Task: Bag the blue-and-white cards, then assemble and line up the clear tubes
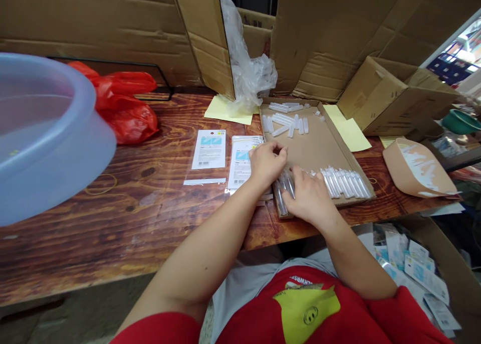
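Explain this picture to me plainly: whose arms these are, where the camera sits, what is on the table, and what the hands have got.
The camera is worn on a person's head and looks down, so both bare arms are their own. The left hand and right hand meet over a small bunch of clear plastic tubes at the near edge of a shallow cardboard tray. More tubes lie in a neat row and in a loose pile further back. On the wooden table lie labelled clear bags, a red plastic bag and, very close, a pale blue basin.
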Action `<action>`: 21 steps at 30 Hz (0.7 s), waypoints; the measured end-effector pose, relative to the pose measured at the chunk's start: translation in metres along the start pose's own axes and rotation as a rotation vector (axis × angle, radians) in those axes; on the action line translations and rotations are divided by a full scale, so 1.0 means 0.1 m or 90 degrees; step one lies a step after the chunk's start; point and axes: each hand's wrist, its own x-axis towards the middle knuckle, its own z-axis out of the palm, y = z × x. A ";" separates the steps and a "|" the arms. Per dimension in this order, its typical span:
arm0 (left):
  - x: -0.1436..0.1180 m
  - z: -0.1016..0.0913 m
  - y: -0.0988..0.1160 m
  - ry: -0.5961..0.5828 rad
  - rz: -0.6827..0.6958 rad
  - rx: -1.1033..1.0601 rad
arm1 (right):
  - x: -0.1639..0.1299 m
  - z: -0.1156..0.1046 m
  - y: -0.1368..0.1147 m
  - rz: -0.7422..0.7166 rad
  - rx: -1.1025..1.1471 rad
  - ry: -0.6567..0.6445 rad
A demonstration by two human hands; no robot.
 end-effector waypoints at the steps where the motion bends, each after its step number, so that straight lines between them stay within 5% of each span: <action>1: 0.00 0.00 0.00 0.000 -0.003 0.001 | -0.01 0.01 -0.01 0.003 -0.001 0.007; 21: 0.00 -0.02 0.00 0.011 -0.026 0.012 | -0.02 0.08 -0.10 0.001 -0.043 0.059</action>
